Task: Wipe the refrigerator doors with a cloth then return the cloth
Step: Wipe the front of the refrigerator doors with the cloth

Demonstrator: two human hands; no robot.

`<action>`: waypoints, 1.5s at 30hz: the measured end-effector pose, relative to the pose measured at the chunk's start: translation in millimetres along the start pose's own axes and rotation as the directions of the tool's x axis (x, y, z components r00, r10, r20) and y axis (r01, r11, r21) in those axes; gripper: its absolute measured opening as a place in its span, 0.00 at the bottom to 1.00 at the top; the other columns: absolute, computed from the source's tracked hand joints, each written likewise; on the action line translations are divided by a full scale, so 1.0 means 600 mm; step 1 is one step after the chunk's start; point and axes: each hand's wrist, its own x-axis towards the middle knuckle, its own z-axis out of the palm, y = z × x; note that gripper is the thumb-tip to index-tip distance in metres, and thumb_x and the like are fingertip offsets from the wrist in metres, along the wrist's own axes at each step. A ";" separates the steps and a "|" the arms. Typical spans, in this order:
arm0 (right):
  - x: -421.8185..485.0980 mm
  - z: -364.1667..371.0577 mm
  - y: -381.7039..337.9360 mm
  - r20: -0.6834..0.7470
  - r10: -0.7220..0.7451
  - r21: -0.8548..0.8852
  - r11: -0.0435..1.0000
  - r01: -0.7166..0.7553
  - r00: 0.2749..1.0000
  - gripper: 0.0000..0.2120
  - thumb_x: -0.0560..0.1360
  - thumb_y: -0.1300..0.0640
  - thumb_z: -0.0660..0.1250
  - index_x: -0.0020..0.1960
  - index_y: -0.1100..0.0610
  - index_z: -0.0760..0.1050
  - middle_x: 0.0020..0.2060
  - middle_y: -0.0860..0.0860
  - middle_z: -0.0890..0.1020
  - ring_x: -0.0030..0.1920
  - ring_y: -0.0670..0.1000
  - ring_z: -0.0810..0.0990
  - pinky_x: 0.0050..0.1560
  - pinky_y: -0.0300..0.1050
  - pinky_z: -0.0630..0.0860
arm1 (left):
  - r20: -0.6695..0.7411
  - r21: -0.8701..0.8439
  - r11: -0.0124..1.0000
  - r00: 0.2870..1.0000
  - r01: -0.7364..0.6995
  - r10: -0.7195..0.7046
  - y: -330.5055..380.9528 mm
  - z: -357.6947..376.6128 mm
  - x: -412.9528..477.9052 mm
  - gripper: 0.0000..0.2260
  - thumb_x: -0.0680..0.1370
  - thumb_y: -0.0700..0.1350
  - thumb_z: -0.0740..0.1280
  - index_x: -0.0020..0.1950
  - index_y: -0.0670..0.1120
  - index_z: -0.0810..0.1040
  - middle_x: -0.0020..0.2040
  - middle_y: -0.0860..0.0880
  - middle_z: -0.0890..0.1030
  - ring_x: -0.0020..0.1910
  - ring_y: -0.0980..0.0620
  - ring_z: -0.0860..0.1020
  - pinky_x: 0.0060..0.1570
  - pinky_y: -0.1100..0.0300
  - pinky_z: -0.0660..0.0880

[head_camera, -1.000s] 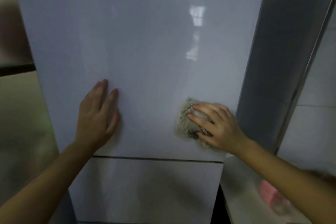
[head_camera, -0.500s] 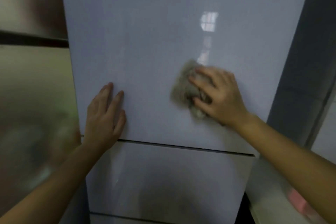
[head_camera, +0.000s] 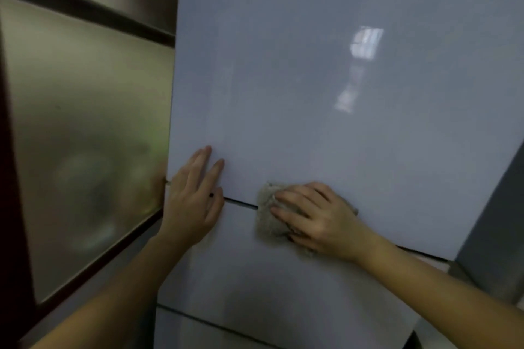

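Note:
A glossy pale grey refrigerator fills the view; its tall upper door [head_camera: 326, 79] meets a lower door [head_camera: 269, 286] at a dark seam. My right hand [head_camera: 317, 218] presses a crumpled grey-beige cloth [head_camera: 268, 215] flat against the fridge, right over that seam. The cloth shows mostly to the left of my fingers. My left hand [head_camera: 192, 195] lies flat and spread on the door's lower left corner, across the seam, holding nothing.
A frosted glass panel in a dark frame [head_camera: 85, 127] stands left of the fridge. A grey wall or cabinet side [head_camera: 493, 235] borders it on the right. A second seam [head_camera: 212, 326] runs lower down.
My right hand has slid the cloth down and left, from the upper door onto the seam. The view has shifted left. My left hand stays pressed near the door's lower left corner.

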 end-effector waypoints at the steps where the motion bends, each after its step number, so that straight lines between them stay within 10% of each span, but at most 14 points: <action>1: 0.003 0.000 0.002 -0.017 0.002 0.002 1.000 -0.002 1.000 0.20 0.76 0.48 0.72 0.66 0.55 0.81 0.65 0.57 0.81 0.61 0.59 0.81 0.61 0.54 0.74 | 0.002 -0.002 1.000 1.000 -0.001 0.001 -0.001 0.001 -0.003 0.21 0.81 0.46 0.59 0.73 0.40 0.71 0.77 0.37 0.65 0.76 0.38 0.66 0.72 0.47 0.65; 11: 0.251 -0.098 0.157 -0.328 0.411 0.004 0.901 -0.433 0.851 0.26 0.71 0.48 0.72 0.67 0.56 0.79 0.66 0.58 0.79 0.64 0.63 0.77 0.61 0.55 0.70 | -0.010 0.031 0.989 0.990 0.144 -0.144 -0.051 -0.011 -0.041 0.22 0.79 0.45 0.62 0.72 0.40 0.72 0.76 0.38 0.67 0.73 0.38 0.69 0.72 0.47 0.65; 23: 0.212 0.060 -0.032 -0.025 -0.095 -0.008 0.995 0.095 0.995 0.18 0.74 0.50 0.69 0.61 0.55 0.81 0.62 0.57 0.82 0.58 0.60 0.81 0.55 0.53 0.76 | 0.091 0.013 0.996 0.992 0.086 -0.087 -0.076 -0.005 -0.100 0.22 0.80 0.47 0.60 0.72 0.40 0.72 0.77 0.39 0.66 0.75 0.40 0.67 0.73 0.49 0.65; 32: 0.370 -0.020 0.079 -0.230 0.312 -0.056 0.942 -0.332 0.922 0.25 0.71 0.45 0.70 0.65 0.55 0.79 0.65 0.56 0.79 0.64 0.60 0.75 0.58 0.54 0.69 | 0.115 -0.003 0.994 0.988 0.107 -0.106 -0.081 -0.007 -0.106 0.24 0.80 0.47 0.61 0.75 0.41 0.69 0.78 0.40 0.63 0.77 0.42 0.63 0.78 0.56 0.56; 45: 0.264 0.075 -0.048 -0.012 0.052 -0.038 0.998 -0.052 0.999 0.28 0.71 0.42 0.70 0.68 0.54 0.78 0.67 0.55 0.79 0.64 0.58 0.75 0.59 0.54 0.70 | 0.155 -0.007 0.998 0.986 0.058 -0.056 -0.095 -0.019 -0.103 0.22 0.81 0.47 0.60 0.72 0.39 0.72 0.74 0.37 0.69 0.74 0.39 0.69 0.72 0.47 0.69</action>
